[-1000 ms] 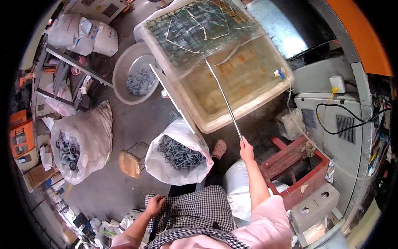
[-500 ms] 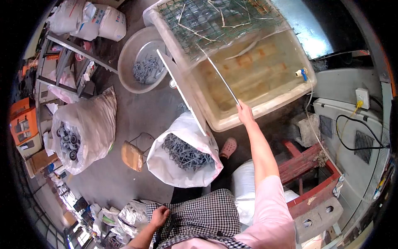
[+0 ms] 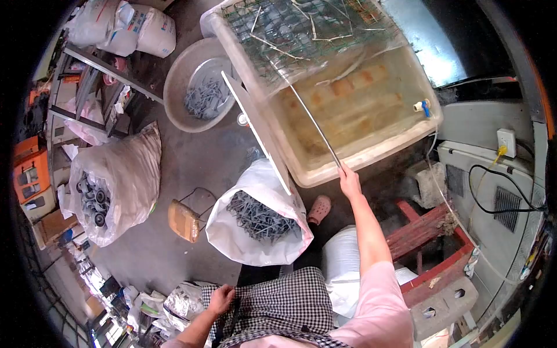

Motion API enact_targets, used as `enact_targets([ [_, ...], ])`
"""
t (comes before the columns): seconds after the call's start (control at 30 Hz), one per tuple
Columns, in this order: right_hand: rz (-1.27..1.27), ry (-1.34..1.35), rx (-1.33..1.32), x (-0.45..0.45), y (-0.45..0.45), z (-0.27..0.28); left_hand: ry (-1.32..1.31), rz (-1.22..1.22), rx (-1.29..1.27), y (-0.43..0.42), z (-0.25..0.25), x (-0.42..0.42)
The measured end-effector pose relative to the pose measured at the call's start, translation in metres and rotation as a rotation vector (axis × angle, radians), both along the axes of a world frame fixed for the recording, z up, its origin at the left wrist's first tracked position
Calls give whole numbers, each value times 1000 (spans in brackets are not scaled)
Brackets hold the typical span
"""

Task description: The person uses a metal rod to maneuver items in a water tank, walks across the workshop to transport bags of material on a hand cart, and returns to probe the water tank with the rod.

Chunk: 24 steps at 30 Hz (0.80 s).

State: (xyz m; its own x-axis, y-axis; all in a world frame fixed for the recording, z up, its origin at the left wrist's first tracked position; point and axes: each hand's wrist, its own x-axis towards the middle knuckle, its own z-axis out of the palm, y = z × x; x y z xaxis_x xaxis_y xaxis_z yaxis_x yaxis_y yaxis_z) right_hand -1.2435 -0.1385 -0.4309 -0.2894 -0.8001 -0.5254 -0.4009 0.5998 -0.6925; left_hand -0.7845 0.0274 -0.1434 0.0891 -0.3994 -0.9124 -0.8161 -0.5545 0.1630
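My right hand (image 3: 350, 181) is closed around the lower end of a long thin metal rod (image 3: 315, 129). The rod slants up and left over a large plastic tub (image 3: 380, 154) of murky water, its far end near the edge of a green wire mesh (image 3: 264, 52). Whether that end touches the mesh or the water, I cannot tell. Pale twigs or wires (image 3: 331, 39) lie on the mesh. My left hand (image 3: 221, 300) rests with curled fingers against a black-and-white checked apron (image 3: 284, 298); anything inside the fingers is hidden.
A white sack (image 3: 255, 252) of grey plastic parts (image 3: 261, 216) stands before me, beside a white board (image 3: 255, 130) leaning on the tub. Left are a round basin (image 3: 174, 110), a small stool (image 3: 183, 220) and another sack (image 3: 130, 174). A red frame (image 3: 420, 232) stands right.
My right hand has shifted slightly right and down, and the rod with it, now lying a little steeper. My left hand stays almost in place.
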Motion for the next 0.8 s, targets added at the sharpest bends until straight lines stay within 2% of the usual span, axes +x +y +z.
enact_targets([
  [0.07, -8, -19, 27, 17, -36, -8, 5, 67, -12, 18, -15, 13],
  [0.13, -12, -39, 51, 34, -56, -28, -11, 41, -25, 10, -8, -1],
  [0.2, -110, -29, -177, 49, -69, -55, -18, 139, -4, 9, -9, -8],
  [0.23, -106, -36, -167, 57, -75, -64, -26, 144, 6, 11, -11, -8],
  [0.3, -129, -68, -184, 69, -96, -61, -35, 47, -19, 12, -13, -11],
  [0.43, -127, -93, -197, 68, -111, -52, -43, 97, -24, 14, -14, -14],
  [0.53, -56, -48, -319, 54, -58, -39, -39, 24, -28, -6, -2, -29],
  [0.57, -98, -61, -37, 50, -38, 8, -25, 17, -39, -11, -1, -30],
  [0.63, -101, -52, -112, 36, 26, 25, 4, -33, -54, -17, 1, -30],
  [0.7, -146, -6, 38, 24, 73, 63, 21, -63, -51, -19, 4, -29],
  [0.73, -151, -1, 38, 19, 94, 64, 27, -88, -74, -19, 2, -28],
  [0.8, -179, 159, -178, 13, 122, 60, 47, -100, -96, -23, 5, -32],
])
